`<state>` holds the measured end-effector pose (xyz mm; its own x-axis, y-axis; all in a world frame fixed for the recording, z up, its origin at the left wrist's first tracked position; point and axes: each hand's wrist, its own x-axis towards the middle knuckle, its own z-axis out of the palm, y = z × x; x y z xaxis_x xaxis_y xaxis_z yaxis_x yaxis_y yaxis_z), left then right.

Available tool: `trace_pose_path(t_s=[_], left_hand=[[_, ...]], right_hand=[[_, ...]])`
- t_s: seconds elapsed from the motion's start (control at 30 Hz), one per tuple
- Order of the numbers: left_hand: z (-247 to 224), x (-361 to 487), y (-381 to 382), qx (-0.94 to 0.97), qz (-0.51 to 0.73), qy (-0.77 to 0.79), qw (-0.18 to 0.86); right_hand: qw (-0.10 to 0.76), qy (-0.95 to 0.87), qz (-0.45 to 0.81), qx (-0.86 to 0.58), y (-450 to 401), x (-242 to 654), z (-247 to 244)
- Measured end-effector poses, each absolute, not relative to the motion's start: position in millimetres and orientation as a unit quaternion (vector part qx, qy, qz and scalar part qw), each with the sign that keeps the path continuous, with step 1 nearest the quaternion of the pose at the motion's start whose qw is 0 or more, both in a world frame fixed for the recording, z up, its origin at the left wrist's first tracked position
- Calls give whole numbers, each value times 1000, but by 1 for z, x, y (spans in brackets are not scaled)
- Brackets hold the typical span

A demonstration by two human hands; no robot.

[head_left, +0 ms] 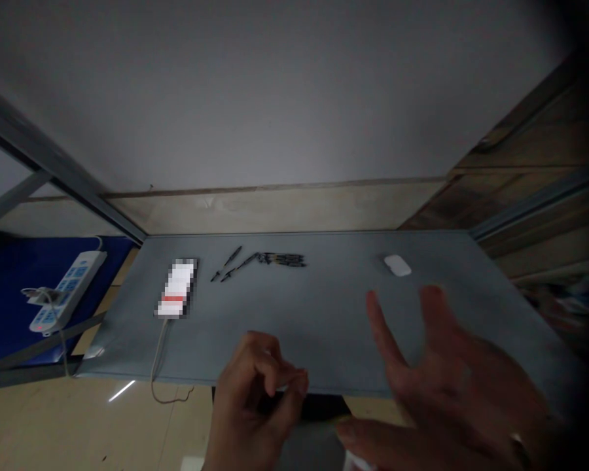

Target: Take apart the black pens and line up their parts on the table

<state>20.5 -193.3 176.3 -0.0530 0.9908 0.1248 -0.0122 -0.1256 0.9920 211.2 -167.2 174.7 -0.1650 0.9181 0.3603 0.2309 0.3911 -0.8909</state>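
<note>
Head view: left hand (252, 399) at front edge of gray counter (319, 314), grip pressed together, fingertips pinched; cannot tell if anything sits between them. Right hand (451, 392) over counter's front edge, grip spread wide. White mouse (397, 265) at my 11 o'clock from right hand. Two black pens (228, 263) and row of small dark parts (279, 260) at 12 o'clock from left hand. Blurred phone (177, 288) at 11 o'clock, white cable (160, 366) trailing off counter.

Head-worn, facing forward and down (single view)
</note>
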Motion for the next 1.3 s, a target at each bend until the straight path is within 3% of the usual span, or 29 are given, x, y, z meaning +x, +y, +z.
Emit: trace_pose_path(t_s=[0.17,0.33,0.9,1.3], left_hand=[[179,17,-185,355,548,446,612],[180,11,-181,275,557,388,681],[192,14,-180,217,548,393,706],[185,15,-185,314,528,391,686]], right_hand=[[494,-713,318,-382,-169,217,177],[468,-761,300,-333,-179,224,179],[477,-747,339,-315,-169,229,155],[415,-752,439,-263,-164,213,169]])
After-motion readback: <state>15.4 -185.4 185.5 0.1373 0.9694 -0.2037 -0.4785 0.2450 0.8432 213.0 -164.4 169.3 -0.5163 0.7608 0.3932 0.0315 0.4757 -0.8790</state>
